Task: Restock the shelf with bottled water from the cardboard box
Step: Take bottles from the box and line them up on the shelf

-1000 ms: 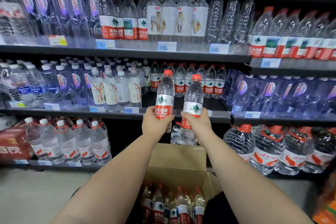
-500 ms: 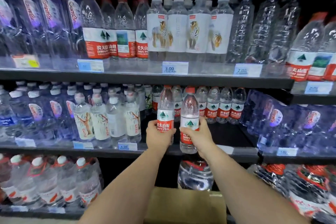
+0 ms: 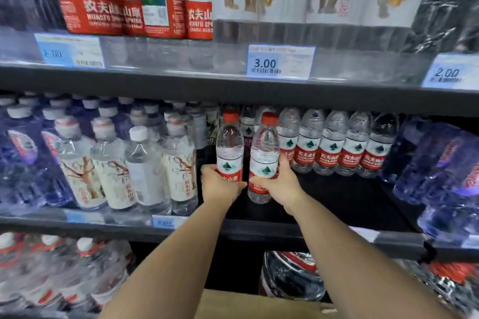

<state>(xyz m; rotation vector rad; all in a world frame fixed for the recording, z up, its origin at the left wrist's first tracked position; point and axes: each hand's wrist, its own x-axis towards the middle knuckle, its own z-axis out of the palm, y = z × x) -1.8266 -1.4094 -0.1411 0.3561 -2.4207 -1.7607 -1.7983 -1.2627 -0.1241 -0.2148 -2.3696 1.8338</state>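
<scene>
My left hand (image 3: 219, 185) grips a red-capped water bottle (image 3: 229, 146) around its red label. My right hand (image 3: 281, 184) grips a second red-capped bottle (image 3: 264, 153) right beside it. Both bottles are upright, inside the dark gap of the middle shelf (image 3: 324, 199), just above or on its floor. A row of matching red-label bottles (image 3: 334, 147) stands at the back right of that gap. Only a tan strip of the cardboard box (image 3: 248, 304) shows at the bottom edge.
White-label bottles (image 3: 129, 168) stand close on the left of the gap, blue-wrapped bottles (image 3: 440, 163) on the right. The upper shelf edge (image 3: 233, 85) with price tags hangs just above. Large jugs (image 3: 293, 274) sit on the lower shelf.
Both hands have carried their bottles forward and deeper into the middle shelf gap. The view has closed in on the shelf and the box has nearly dropped out of sight.
</scene>
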